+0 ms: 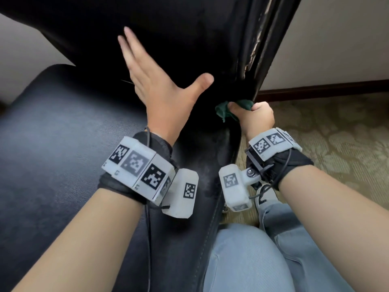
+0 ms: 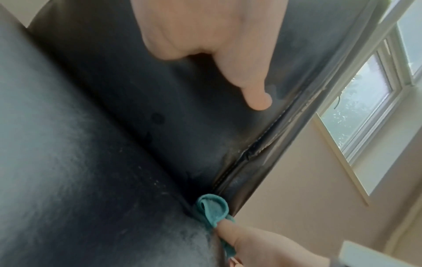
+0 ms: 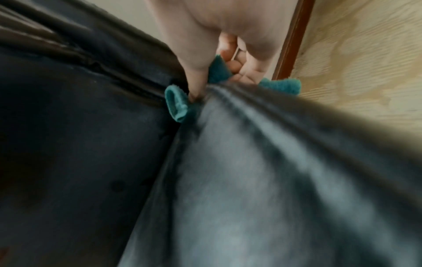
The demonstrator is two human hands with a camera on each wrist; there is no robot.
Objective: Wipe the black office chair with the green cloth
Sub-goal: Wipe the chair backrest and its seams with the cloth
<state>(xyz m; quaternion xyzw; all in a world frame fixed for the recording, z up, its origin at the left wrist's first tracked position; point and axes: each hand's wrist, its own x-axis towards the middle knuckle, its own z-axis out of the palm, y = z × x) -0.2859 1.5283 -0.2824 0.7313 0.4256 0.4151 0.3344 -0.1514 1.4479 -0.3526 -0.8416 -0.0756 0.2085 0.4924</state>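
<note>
The black office chair [image 1: 63, 144] fills the left and middle of the head view, its backrest [image 1: 179, 39] rising ahead. My left hand [image 1: 155, 81] lies flat and open against the backrest, fingers straight, thumb spread to the right. My right hand [image 1: 252, 119] grips the bunched green cloth [image 1: 227, 110] at the right corner where the seat meets the backrest. In the left wrist view the cloth [image 2: 213, 209] sits in that crease under my right thumb. In the right wrist view my fingers [image 3: 237, 63] curl round the cloth [image 3: 177, 104] over the seat's edge.
The backrest's right seam [image 1: 252, 49] is cracked and peeling. Patterned carpet [image 1: 336, 133] and a dark wooden skirting board [image 1: 315, 89] lie to the right. My knees in blue jeans [image 1: 263, 260] are at the bottom. A window [image 2: 365, 101] shows in the left wrist view.
</note>
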